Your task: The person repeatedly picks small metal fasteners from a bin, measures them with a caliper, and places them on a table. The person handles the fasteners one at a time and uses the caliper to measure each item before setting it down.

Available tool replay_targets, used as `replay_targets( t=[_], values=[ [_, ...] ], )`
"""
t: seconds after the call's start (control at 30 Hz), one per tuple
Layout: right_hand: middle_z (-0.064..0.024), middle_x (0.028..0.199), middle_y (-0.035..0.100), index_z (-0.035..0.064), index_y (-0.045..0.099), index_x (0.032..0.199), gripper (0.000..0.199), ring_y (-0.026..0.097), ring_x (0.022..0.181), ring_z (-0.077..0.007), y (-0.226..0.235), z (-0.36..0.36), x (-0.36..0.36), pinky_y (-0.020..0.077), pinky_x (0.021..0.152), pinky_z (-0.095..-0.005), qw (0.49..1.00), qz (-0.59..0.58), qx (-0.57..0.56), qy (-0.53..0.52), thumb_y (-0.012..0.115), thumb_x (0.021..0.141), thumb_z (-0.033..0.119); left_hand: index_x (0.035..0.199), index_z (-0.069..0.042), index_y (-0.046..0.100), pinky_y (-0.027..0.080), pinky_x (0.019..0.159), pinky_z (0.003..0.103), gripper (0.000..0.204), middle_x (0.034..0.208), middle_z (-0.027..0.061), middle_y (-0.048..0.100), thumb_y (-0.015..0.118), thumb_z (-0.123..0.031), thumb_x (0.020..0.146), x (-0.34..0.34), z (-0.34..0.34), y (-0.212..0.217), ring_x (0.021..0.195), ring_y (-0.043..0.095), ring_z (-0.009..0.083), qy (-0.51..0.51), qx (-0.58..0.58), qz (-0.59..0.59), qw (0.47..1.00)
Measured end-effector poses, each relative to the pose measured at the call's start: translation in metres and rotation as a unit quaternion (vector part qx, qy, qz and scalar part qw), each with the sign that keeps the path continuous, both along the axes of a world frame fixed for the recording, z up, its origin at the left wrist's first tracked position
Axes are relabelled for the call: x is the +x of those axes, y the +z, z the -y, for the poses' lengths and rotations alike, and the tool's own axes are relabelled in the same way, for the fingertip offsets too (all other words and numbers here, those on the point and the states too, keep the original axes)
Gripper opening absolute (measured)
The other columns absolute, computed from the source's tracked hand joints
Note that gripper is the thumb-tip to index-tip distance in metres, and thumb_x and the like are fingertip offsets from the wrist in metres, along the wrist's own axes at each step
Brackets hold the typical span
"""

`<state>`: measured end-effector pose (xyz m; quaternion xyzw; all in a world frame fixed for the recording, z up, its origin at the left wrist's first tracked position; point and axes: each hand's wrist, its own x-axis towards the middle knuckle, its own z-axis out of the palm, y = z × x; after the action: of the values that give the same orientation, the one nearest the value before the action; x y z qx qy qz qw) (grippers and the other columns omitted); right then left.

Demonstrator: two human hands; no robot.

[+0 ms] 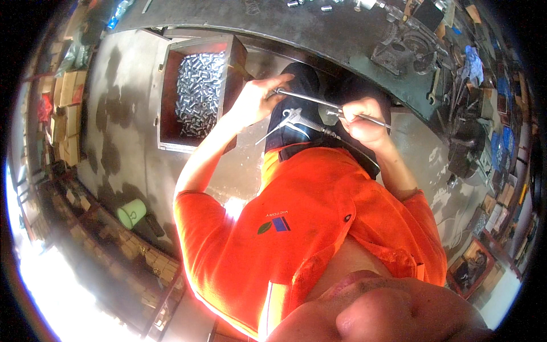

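Note:
My left hand (259, 102) is closed, with its fingers and thumb at the far-left end of a thin metal rod (310, 99). A small metal piece seems to sit at that end, too small to name. My right hand (364, 122) is wrapped round the rod's other part, and the rod's tip sticks out past the fist. A short metal bit (333, 113) shows beside the right fingers. Across my lap, below the rod, lies an air blow gun (299, 119) with a long thin nozzle and a hose; neither hand touches it.
An open wooden box (171, 85) full of small shiny metal sleeves (199, 85) stands left of my knees. The dark workbench (239, 16) runs ahead, with a wrench (433, 91) and blue cloth (472, 65) on its right. A pale green bucket (131, 213) lies on the floor.

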<state>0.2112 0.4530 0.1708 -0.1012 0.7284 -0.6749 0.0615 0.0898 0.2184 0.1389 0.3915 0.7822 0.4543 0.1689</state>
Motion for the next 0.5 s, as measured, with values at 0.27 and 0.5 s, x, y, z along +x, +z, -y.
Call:
replay_targets(
  t=[0.27, 0.5],
  values=[
    [-0.0010, 0.046, 0.032, 0.0049, 0.035, 0.050, 0.019, 0.033, 0.044, -0.0078, 0.008, 0.006, -0.008, 0.0261, 0.041, -0.0278, 0.992, -0.046, 0.113, -0.017, 0.049, 0.062, 0.004, 0.107, -0.003, 0.058, 0.045, 0.091, 0.041, 0.038, 0.098, 0.0143, 0.064, 0.062, 0.004, 0.070, -0.003, -0.004, -0.002, 0.104, 0.057, 0.0307, -0.053, 0.015, -0.140, 0.989],
    [0.0004, 0.048, 0.033, 0.0050, 0.041, 0.052, 0.022, 0.035, 0.049, -0.0065, -0.012, 0.038, -0.037, 0.0295, 0.045, -0.0276, 0.998, -0.006, 0.068, -0.010, 0.056, 0.066, 0.013, 0.111, -0.003, 0.057, 0.048, 0.088, 0.039, 0.044, 0.110, 0.0157, 0.059, 0.067, -0.003, 0.069, 0.007, -0.030, 0.003, 0.109, 0.053, 0.0338, -0.058, 0.044, -0.091, 0.993]
  ],
)
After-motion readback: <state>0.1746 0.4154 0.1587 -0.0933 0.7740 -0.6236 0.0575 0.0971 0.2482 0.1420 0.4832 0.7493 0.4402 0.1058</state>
